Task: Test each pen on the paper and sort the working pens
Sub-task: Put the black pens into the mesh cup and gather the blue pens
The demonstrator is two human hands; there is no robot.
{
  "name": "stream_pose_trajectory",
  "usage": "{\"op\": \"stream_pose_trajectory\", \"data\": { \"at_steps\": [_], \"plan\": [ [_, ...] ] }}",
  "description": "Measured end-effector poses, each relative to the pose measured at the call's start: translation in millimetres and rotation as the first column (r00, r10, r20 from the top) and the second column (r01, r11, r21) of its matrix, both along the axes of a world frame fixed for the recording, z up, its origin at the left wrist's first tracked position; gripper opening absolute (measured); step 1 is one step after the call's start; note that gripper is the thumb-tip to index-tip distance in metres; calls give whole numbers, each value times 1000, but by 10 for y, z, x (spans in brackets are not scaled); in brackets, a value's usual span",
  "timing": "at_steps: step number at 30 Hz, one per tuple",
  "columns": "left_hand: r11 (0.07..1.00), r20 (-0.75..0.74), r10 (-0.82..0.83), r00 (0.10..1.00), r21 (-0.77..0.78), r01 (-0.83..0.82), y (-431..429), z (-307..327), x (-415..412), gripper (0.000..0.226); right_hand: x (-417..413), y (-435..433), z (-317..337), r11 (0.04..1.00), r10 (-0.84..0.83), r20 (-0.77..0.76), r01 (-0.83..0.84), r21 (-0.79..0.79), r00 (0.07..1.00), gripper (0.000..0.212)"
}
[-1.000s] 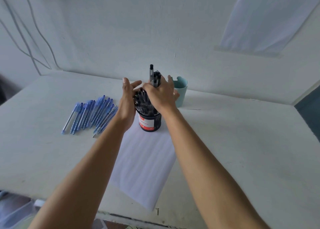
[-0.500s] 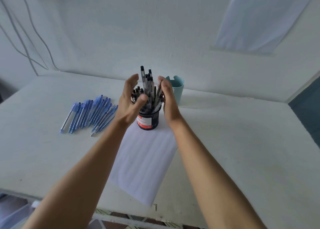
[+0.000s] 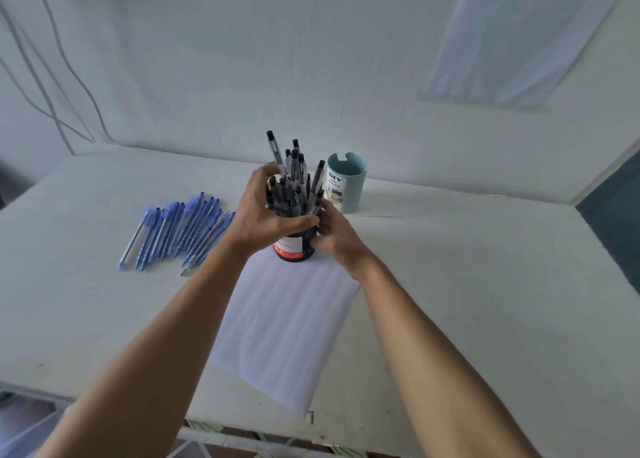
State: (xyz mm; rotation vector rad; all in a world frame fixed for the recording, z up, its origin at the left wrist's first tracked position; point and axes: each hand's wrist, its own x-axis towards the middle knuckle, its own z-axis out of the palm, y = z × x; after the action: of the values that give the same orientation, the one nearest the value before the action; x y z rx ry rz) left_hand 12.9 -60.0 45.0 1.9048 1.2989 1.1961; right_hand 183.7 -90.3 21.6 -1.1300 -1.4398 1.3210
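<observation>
A black pen cup with a red and white label point(image 3: 292, 248) stands on the far end of a white sheet of paper point(image 3: 287, 322). It is packed with several black pens point(image 3: 291, 180) that stick out of its top. My left hand point(image 3: 266, 211) wraps around the bundle of pens at the cup's rim, thumb across the front. My right hand point(image 3: 334, 234) grips the cup's right side lower down. A row of several blue pens point(image 3: 176, 230) lies flat on the table to the left.
A pale teal holder point(image 3: 348, 183) with a printed label stands just behind and right of the black cup, near the wall. The white table's front edge point(image 3: 242, 433) runs below the paper. Cables hang on the wall at the left.
My hands, held apart beside the pens half a second ago, have closed in: the left now wraps the pen bundle, the right has dropped to the cup's side.
</observation>
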Motion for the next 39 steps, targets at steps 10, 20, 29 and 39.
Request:
{"op": "stream_pose_trajectory", "data": {
  "at_steps": [10, 20, 29, 39],
  "plan": [
    [939, -29, 342, 939, 30, -341, -182, 73, 278, 73, -96, 48, -247, 982, -188, 196, 179, 66, 962, 64],
    [978, -123, 201, 972, -38, -207, -19, 216, 174, 69, -71, 104, -256, 988, -153, 172, 146, 54, 973, 73],
    [990, 332, 47, 942, 110, -88, -114, 290, 116, 60, 8, 190, -268, 993, -109, 218, 99, 58, 970, 90],
    [903, 149, 151, 977, -423, -75, 138, 380, 168, 68, 14, 175, -265, 997, -72, 197, 65, 40, 978, 93]
  ]
}}
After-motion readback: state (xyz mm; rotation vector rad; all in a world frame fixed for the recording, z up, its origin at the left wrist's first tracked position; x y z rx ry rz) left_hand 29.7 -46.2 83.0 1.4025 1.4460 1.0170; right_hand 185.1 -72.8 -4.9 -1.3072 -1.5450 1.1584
